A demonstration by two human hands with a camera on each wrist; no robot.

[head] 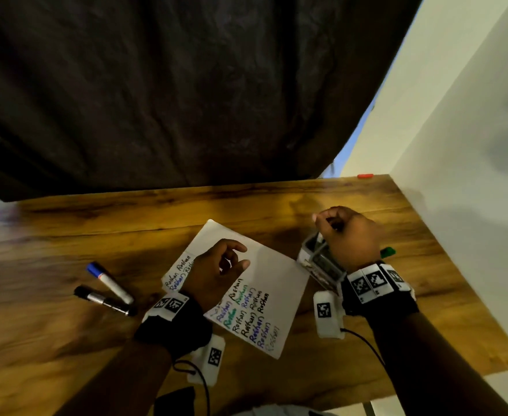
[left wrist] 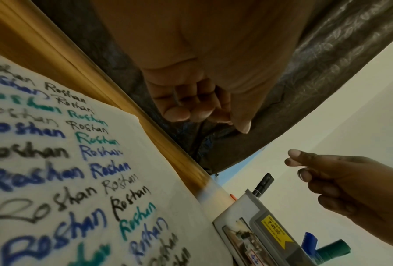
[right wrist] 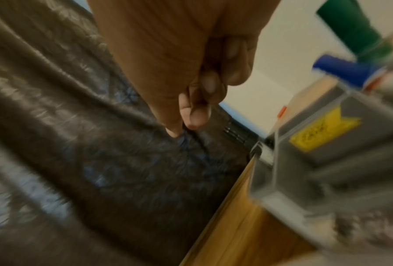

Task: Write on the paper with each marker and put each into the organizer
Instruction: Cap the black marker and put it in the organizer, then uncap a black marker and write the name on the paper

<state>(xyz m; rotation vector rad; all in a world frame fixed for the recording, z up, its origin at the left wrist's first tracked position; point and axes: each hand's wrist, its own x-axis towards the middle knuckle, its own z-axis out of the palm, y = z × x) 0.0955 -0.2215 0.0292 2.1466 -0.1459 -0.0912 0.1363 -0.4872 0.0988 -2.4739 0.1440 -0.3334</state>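
Note:
A white paper [head: 264,265] covered in coloured handwriting lies mid-table. My left hand [head: 240,256] hovers over it, fingers loosely curled and holding nothing. To its right stands the grey organizer [head: 318,262], with a green marker [head: 387,251] poking out behind my wrist. My right hand [head: 330,223] is just above the organizer, fingers curled tight against the thumb. In the left wrist view it grips nothing, and a black marker [left wrist: 262,185] stands in the organizer [left wrist: 270,234] below it, beside a blue marker [left wrist: 310,243]. A blue-capped marker [head: 108,282] and a black marker [head: 104,300] lie left of the paper.
A black cloth [head: 186,100] hangs behind the wooden table [head: 306,199], and a white wall [head: 456,145] runs along its right edge. A small orange object [head: 365,176] lies at the far right corner. A dark object [head: 174,400] sits at the near edge.

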